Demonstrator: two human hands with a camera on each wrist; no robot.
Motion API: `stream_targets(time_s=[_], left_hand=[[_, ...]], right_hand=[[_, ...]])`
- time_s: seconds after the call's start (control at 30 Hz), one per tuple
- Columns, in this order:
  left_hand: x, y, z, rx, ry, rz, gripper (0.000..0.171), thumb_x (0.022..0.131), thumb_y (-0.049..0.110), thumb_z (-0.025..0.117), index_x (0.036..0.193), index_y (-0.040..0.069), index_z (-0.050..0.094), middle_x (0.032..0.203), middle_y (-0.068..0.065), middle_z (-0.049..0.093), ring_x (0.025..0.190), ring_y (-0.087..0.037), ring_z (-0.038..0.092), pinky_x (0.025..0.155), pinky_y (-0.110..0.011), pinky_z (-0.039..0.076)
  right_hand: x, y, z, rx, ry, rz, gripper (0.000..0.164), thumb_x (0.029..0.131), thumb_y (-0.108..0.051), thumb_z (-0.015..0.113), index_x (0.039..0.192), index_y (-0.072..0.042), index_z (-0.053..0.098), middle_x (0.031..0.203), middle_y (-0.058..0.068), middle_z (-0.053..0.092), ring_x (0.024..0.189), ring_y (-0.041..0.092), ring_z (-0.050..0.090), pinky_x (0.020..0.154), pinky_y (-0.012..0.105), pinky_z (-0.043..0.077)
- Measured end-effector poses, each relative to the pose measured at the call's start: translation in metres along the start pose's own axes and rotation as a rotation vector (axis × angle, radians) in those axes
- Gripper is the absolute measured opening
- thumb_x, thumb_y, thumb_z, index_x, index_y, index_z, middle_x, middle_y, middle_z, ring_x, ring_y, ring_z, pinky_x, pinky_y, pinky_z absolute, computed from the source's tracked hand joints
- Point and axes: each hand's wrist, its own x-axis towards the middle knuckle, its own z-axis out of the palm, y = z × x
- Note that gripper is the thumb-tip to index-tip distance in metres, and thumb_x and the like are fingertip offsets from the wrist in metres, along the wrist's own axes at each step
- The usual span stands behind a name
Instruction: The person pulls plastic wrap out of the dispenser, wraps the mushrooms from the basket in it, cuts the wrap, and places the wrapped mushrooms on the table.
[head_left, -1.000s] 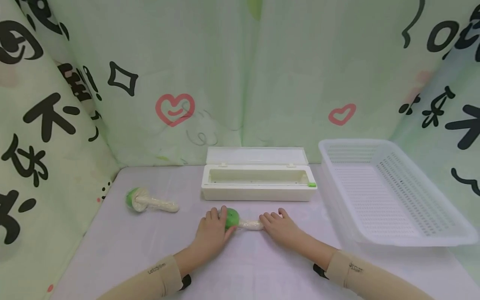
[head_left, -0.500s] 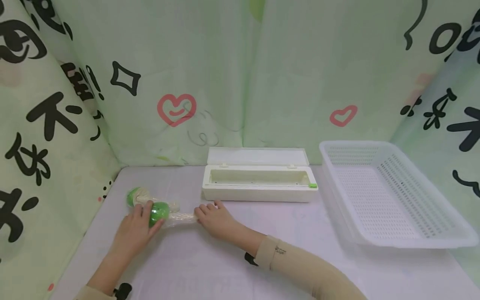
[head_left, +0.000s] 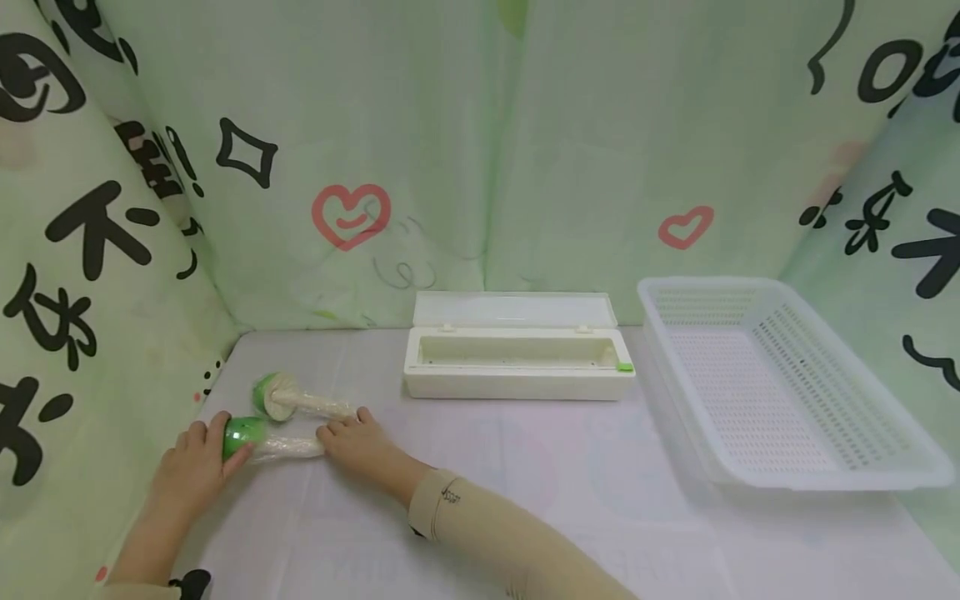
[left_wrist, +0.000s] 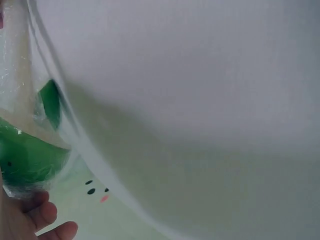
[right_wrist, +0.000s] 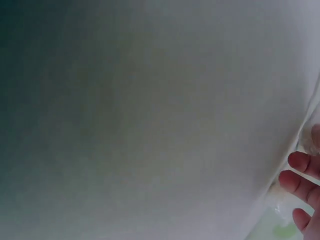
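Note:
Two clear-wrapped tools with green rounded heads and pale handles lie at the left of the table in the head view. My left hand (head_left: 186,471) grips the nearer tool (head_left: 288,448) by its green head, thumb on the near side. My right hand (head_left: 367,450) holds the end of its handle. The farther tool (head_left: 307,404) lies just behind it, its head turned left, its handle end close to my right fingers. In the left wrist view the wrapped green head (left_wrist: 32,157) sits against my fingers. The right wrist view shows only my right fingertips (right_wrist: 297,182) at the edge.
A long white box (head_left: 517,386) stands at the back middle with its lid up. At the right is a white perforated basket (head_left: 825,481). Printed green curtains (head_left: 570,167) enclose the table's back and sides. A pale cloth (head_left: 540,517) covers the table.
Both hands have carried the nearer tool from in front of the white box leftward, to just in front of the other tool. The box, basket and farther tool have stayed in place.

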Motion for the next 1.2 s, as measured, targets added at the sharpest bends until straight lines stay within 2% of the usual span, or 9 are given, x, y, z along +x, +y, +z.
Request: stream_targets(time_s=[0.13,0.2,0.33,0.57,0.83,0.97,1.03,1.1,1.2], left_hand=[[-0.001,-0.004,0.004,-0.016,-0.091,-0.039,0.057,0.094,0.041,0.043,0.119,-0.010,0.036,0.093,-0.035,0.043,0.080,-0.049,0.048,0.059,-0.056,0.041],[-0.003,-0.004,0.007,-0.026,-0.102,-0.050,0.057,0.094,0.041,0.042,0.120,-0.010,0.035,0.093,-0.035,0.043,0.080,-0.048,0.048,0.058,-0.056,0.041],[-0.004,-0.004,0.010,-0.043,-0.094,-0.066,0.056,0.094,0.041,0.041,0.122,-0.008,0.034,0.095,-0.035,0.042,0.081,-0.048,0.047,0.056,-0.055,0.040],[-0.003,-0.001,0.009,-0.075,-0.104,-0.094,0.056,0.094,0.039,0.041,0.124,-0.007,0.032,0.095,-0.035,0.040,0.083,-0.049,0.046,0.058,-0.057,0.040],[-0.004,-0.003,0.006,-0.110,-0.077,-0.091,0.056,0.094,0.040,0.043,0.125,-0.006,0.032,0.094,-0.034,0.038,0.080,-0.047,0.046,0.061,-0.057,0.040],[-0.003,-0.001,0.006,-0.092,-0.035,-0.075,0.056,0.093,0.041,0.045,0.123,-0.006,0.035,0.095,-0.035,0.039,0.080,-0.050,0.046,0.058,-0.058,0.039],[0.000,0.002,0.003,-0.065,-0.005,-0.064,0.056,0.093,0.041,0.047,0.123,-0.006,0.036,0.098,-0.034,0.040,0.082,-0.051,0.046,0.057,-0.058,0.038],[0.008,0.008,-0.002,-0.038,0.017,-0.051,0.057,0.092,0.039,0.049,0.124,-0.006,0.036,0.103,-0.035,0.041,0.087,-0.052,0.045,0.058,-0.058,0.038],[0.032,0.020,-0.016,-0.009,0.027,-0.028,0.059,0.092,0.040,0.048,0.126,-0.007,0.035,0.112,-0.034,0.039,0.095,-0.052,0.042,0.063,-0.060,0.037]], right_hand=[[0.002,-0.003,0.003,0.002,-0.012,0.011,0.026,0.098,-0.023,0.038,0.122,-0.022,0.047,0.119,-0.010,0.054,0.112,0.008,0.049,0.089,0.031,0.035],[0.003,-0.003,0.004,0.013,-0.023,0.015,0.027,0.098,-0.023,0.038,0.123,-0.023,0.047,0.120,-0.010,0.053,0.113,0.008,0.049,0.090,0.031,0.035],[0.003,-0.003,0.004,0.034,-0.051,0.027,0.028,0.098,-0.024,0.037,0.125,-0.024,0.045,0.122,-0.011,0.052,0.114,0.008,0.048,0.093,0.032,0.035],[-0.001,-0.001,0.003,0.060,-0.038,0.038,0.024,0.098,-0.032,0.038,0.119,-0.025,0.047,0.114,-0.010,0.053,0.107,0.008,0.050,0.086,0.029,0.035],[-0.011,0.010,-0.005,0.144,-0.098,0.034,0.036,0.096,-0.034,0.043,0.131,-0.026,0.040,0.127,-0.006,0.048,0.115,0.013,0.048,0.095,0.033,0.034],[-0.028,0.030,-0.011,0.151,-0.106,0.001,0.046,0.092,-0.039,0.050,0.135,-0.027,0.040,0.121,-0.006,0.050,0.106,0.013,0.052,0.090,0.032,0.036],[-0.043,0.047,-0.019,0.201,-0.105,-0.017,0.046,0.091,-0.038,0.051,0.134,-0.026,0.042,0.119,-0.005,0.051,0.107,0.013,0.052,0.091,0.034,0.037],[-0.061,0.069,-0.031,0.280,-0.086,-0.026,0.043,0.092,-0.036,0.051,0.132,-0.023,0.045,0.120,-0.003,0.052,0.109,0.014,0.052,0.093,0.036,0.037],[-0.091,0.111,-0.052,0.399,-0.005,-0.002,0.038,0.093,-0.030,0.052,0.129,-0.017,0.049,0.121,0.002,0.053,0.113,0.017,0.050,0.096,0.043,0.035]])
